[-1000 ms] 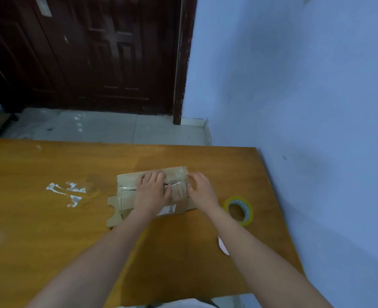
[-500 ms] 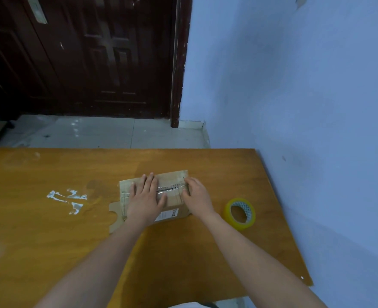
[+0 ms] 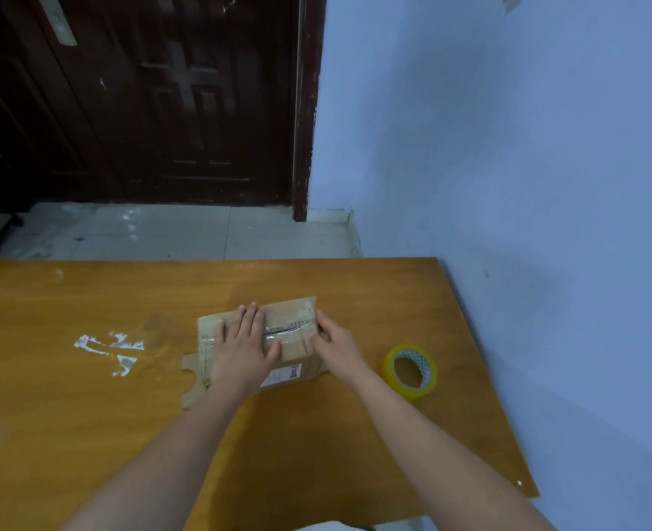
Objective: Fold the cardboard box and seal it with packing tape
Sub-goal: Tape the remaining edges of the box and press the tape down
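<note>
From the head view, you are working on the cardboard box (image 3: 289, 339), which is lying flat near the middle of the desk (image 3: 86, 435), with a notched flap (image 3: 193, 381) sticking out from the box's left end. Your left hand (image 3: 244, 348) is lying flat on top of the box, fingers straight and spread, pressing down over the taped seam. Your right hand (image 3: 335, 344) is sitting at the box's right end, fingers extended against the edge; whether they are wrapping over that end, I cannot tell.

You appear to be smoothing the tape strip (image 3: 286, 331) down. To do that well, keep the left palm pinning the box so it is not sliding on the glossy desk, and rub along the seam toward the box's right end, pushing bubbles out and folding the tape tail firmly over the edge.

The box is dull brown corrugated board, slightly creased, with a white printed label (image 3: 281, 375) on its near side. The tape is clear and shiny, catching light along the slit. The tape roll (image 3: 409, 371) is standing just right of the box, a yellowish ring with a patterned inner core. White scuffs (image 3: 109, 348) are marking the varnished wood left of the box.
</note>
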`<state>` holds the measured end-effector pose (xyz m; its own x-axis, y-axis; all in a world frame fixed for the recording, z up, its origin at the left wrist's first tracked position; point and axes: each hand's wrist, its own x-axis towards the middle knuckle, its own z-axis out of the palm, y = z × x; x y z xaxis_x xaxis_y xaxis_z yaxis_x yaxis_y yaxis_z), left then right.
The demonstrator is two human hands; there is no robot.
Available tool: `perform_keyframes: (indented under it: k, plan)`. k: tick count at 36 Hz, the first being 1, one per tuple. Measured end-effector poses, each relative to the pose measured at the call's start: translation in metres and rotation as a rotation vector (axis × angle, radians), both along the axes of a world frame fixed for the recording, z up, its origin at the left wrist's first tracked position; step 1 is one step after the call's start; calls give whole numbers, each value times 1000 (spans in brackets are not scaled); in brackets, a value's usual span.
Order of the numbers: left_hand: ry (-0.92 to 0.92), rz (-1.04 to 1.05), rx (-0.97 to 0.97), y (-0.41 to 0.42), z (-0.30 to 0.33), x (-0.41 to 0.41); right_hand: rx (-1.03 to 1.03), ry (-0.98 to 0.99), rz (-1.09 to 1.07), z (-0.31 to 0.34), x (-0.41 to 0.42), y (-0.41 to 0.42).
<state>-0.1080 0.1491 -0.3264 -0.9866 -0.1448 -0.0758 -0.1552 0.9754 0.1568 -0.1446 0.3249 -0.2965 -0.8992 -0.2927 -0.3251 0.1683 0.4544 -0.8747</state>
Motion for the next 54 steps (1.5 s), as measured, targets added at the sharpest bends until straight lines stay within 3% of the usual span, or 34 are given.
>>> perform_keyframes:
  k: [6,14,33,37,41,48,54]
  plan:
    - [9,1,-5,0,-1,0,80,55,-5,-1,11,13]
    - [19,4,-29,1,0,1,251,286,-6,1,12,14]
    - [6,15,-19,3,9,3,63,136,38,-18,-43,0]
    - [-2,17,-16,4,11,3,192,201,29,-26,-56,10]
    - [-11,20,-29,4,11,3,336,289,163,-29,-77,16]
    - [-8,27,-37,5,12,3,535,419,582,-13,-123,12]
    - [-14,31,-51,5,11,2,611,449,747,1,-140,-1]
